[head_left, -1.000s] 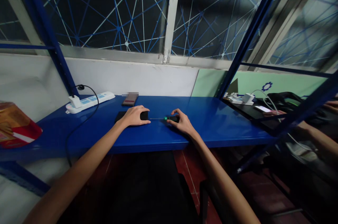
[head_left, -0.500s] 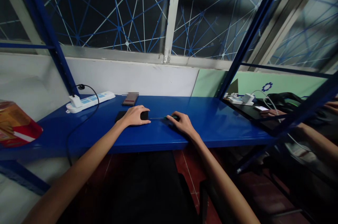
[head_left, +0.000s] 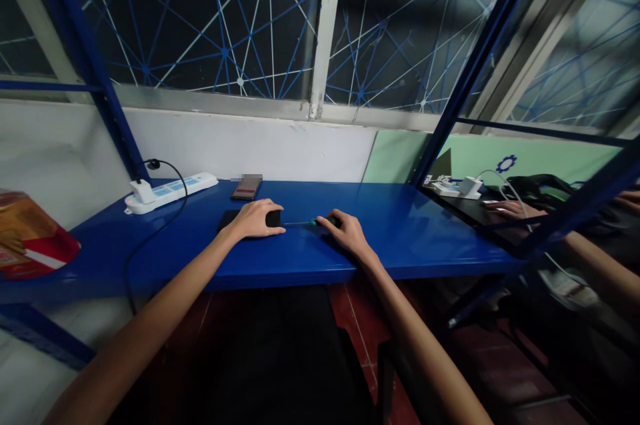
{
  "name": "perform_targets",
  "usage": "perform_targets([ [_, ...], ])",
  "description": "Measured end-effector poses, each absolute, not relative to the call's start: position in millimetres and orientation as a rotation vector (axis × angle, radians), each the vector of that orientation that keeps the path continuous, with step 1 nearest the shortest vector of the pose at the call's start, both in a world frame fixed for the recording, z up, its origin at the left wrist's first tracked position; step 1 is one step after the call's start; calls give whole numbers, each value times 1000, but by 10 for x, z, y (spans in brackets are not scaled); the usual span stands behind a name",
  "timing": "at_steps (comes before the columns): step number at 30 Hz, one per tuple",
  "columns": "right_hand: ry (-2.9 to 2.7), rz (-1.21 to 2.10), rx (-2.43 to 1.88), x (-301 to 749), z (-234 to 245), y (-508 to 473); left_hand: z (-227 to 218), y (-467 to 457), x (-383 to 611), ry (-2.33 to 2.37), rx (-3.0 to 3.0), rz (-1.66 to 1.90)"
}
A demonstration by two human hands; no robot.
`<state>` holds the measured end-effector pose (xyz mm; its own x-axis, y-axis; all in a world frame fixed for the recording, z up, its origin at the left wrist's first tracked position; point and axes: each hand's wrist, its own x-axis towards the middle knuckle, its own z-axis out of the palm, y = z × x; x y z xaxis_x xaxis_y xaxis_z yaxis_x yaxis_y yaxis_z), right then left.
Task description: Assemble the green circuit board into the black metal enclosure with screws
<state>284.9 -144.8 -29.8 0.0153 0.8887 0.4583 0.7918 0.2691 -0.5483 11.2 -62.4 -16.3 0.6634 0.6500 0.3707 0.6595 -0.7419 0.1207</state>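
On the blue table [head_left: 415, 238] my left hand [head_left: 256, 219] lies closed over a flat black object [head_left: 274, 217], pinning it down. My right hand [head_left: 346, 233] is wrapped round the black handle of a small screwdriver [head_left: 320, 221] with a green collar. Its thin shaft lies level and points left, reaching the right edge of the black object. Most of the black object is hidden under my left hand.
A phone [head_left: 246, 189] lies behind my hands. At back left sits a white power strip [head_left: 170, 193] with a black cable [head_left: 150, 238] trailing over the front edge. A red-orange bag [head_left: 30, 238] is far left. On the right, another person's hand [head_left: 510, 209] works among chargers [head_left: 467, 186].
My right hand has closed further over the screwdriver handle, hiding most of it, and turned slightly. My left hand has stayed put. The other person's hand at right has shifted a little.
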Motion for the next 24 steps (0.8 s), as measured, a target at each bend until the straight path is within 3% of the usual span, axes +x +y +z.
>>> perform_targets([
  [9,-1748,417,-1311,2905,-293,-1450,-173,-612,115,-1118,-2844,-606],
  [18,-1787,212,-1533,2873,-305,-1420,-170,-612,111,-1122,-2848,-619],
  [24,-1764,374,-1440,2918,-311,-1425,-177,-605,113,-1124,-2849,-618],
])
